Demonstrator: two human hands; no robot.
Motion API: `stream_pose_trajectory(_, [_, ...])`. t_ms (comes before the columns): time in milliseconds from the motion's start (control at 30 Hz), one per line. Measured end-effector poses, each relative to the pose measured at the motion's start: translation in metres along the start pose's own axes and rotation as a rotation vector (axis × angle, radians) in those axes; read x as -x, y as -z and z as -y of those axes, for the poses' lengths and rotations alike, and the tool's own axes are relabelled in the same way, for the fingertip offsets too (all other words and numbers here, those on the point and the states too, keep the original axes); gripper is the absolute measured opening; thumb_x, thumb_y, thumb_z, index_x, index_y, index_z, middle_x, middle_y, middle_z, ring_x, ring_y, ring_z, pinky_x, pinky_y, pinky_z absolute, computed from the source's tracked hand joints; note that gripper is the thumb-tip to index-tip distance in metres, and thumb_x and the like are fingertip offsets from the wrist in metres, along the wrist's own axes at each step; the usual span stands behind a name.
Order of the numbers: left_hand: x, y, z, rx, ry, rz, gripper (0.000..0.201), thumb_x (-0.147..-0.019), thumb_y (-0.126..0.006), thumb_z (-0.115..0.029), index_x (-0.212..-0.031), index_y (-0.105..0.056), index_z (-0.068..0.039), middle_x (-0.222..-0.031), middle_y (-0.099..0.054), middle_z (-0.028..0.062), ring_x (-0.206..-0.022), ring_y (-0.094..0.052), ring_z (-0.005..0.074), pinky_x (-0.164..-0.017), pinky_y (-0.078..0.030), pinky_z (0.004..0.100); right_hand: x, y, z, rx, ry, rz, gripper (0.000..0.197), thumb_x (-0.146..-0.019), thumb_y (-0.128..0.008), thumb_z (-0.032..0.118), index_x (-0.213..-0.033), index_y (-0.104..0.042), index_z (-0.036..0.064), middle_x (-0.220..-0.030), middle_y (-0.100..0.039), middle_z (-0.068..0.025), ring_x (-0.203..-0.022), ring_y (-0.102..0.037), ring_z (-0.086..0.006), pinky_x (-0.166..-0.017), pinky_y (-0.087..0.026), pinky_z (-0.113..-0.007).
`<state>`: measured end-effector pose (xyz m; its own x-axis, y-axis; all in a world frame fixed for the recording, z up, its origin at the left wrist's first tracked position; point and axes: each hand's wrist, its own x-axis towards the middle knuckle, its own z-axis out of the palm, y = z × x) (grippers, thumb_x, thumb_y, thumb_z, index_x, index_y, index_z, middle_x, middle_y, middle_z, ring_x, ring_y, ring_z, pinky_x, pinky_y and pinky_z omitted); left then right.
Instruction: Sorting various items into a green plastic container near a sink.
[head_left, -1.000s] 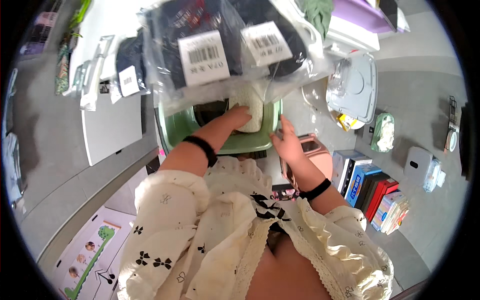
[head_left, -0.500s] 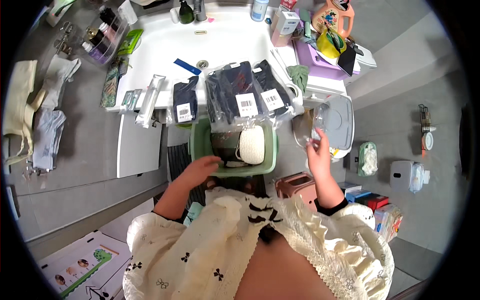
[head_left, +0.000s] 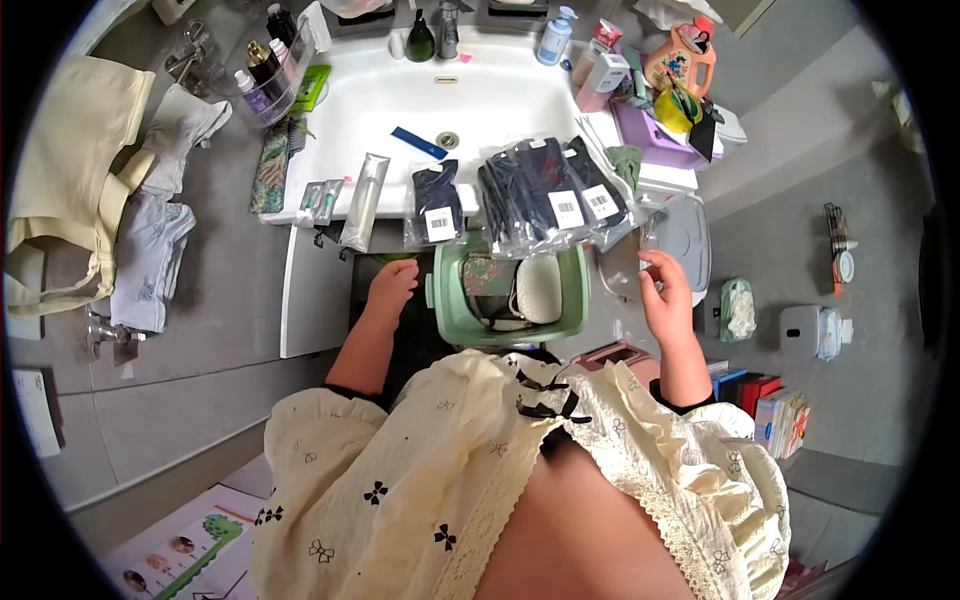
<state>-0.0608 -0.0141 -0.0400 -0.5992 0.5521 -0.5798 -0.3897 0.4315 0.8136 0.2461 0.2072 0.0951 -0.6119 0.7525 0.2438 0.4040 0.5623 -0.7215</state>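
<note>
My left hand (head_left: 391, 288) hangs beside the left rim of a green basin (head_left: 442, 309), its fingers loosely bent and nothing visible in them. Inside the basin lie a white textured bag (head_left: 539, 287) and a patterned item (head_left: 488, 274). My right hand (head_left: 668, 296) is to the right of the basin, near a grey-lidded bin (head_left: 686, 238); its thumb and fingers are apart and hold nothing I can see. Along the sink's front edge lie dark folded garments in clear plastic packets (head_left: 545, 190), a smaller dark packet (head_left: 436, 195) and a long clear packet (head_left: 366, 200).
The white sink (head_left: 370, 90) holds a blue strip (head_left: 419, 142) near its drain. Bottles stand along its back, including a blue pump bottle (head_left: 556, 38). A purple box (head_left: 648, 143) is at the right. A pink-brown bin (head_left: 622, 354) stands low, and a cream bag (head_left: 75, 150) hangs left.
My left hand has moved from over the basin's front to beyond its left rim. My right hand has drawn slightly away from the bin. The view has shifted left, so things appear further right.
</note>
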Motion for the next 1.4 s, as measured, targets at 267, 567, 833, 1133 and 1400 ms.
stream_pose_trajectory(267, [-0.044, 0.013, 0.009, 0.398, 0.280, 0.043, 0.062, -0.075, -0.065, -0.029, -0.127, -0.037, -0.009, -0.134, -0.031, 0.0129, -0.116, -0.039, 0.0295, -0.091, -0.038, 0.0383, 0.026, -0.015, 0.026, 0.066, -0.071, 0.074, 0.020, -0.077, -0.055, 0.001, -0.096, -0.058, 0.0016, -0.091, -0.059, -0.0098, -0.077, -0.055, -0.0188, -0.071, -0.044, -0.027])
stream_pose_trajectory(567, [-0.077, -0.010, 0.011, 0.431, 0.303, 0.210, 0.055, -0.076, -0.066, -0.030, -0.122, -0.040, -0.014, -0.126, -0.043, 0.0041, -0.115, -0.040, 0.0243, -0.092, -0.035, 0.0360, 0.049, -0.007, 0.031, 0.087, -0.212, 0.042, 0.022, -0.077, -0.055, 0.000, -0.098, -0.058, 0.0006, -0.090, -0.060, -0.0092, -0.077, -0.055, -0.0168, -0.072, -0.044, -0.027])
stream_pose_trajectory(833, [-0.086, -0.010, 0.011, 0.531, 0.228, 0.173, 0.042, -0.077, -0.066, -0.019, -0.111, -0.046, -0.007, -0.112, -0.052, 0.0069, -0.110, -0.045, 0.0233, -0.091, -0.038, 0.0354, 0.048, 0.006, 0.044, 0.097, -0.224, -0.002, 0.021, -0.078, -0.055, 0.000, -0.099, -0.057, 0.0001, -0.091, -0.061, -0.0092, -0.080, -0.056, -0.0168, -0.073, -0.044, -0.027])
stream_pose_trajectory(1133, [-0.050, 0.020, -0.016, 0.636, -0.119, 0.251, 0.037, -0.081, -0.058, -0.011, -0.112, -0.040, -0.004, -0.105, -0.052, 0.0090, -0.098, -0.052, 0.0242, -0.082, -0.045, 0.0373, 0.034, 0.003, 0.055, 0.066, -0.213, 0.024, 0.030, -0.078, -0.055, 0.001, -0.108, -0.053, 0.0019, -0.094, -0.060, -0.0097, -0.081, -0.056, -0.0166, -0.073, -0.044, -0.027])
stream_pose_trajectory(1400, [0.031, 0.048, -0.084, 0.373, -0.429, 0.445, 0.036, -0.066, -0.040, -0.008, -0.100, -0.049, 0.001, -0.100, -0.055, 0.0117, -0.096, -0.054, 0.0228, -0.080, -0.044, 0.0300, -0.008, -0.011, 0.084, 0.007, 0.254, 0.028, 0.046, -0.073, -0.063, 0.010, -0.117, -0.048, 0.0067, -0.110, -0.052, -0.0132, -0.100, -0.051, -0.0265, -0.086, -0.040, -0.033])
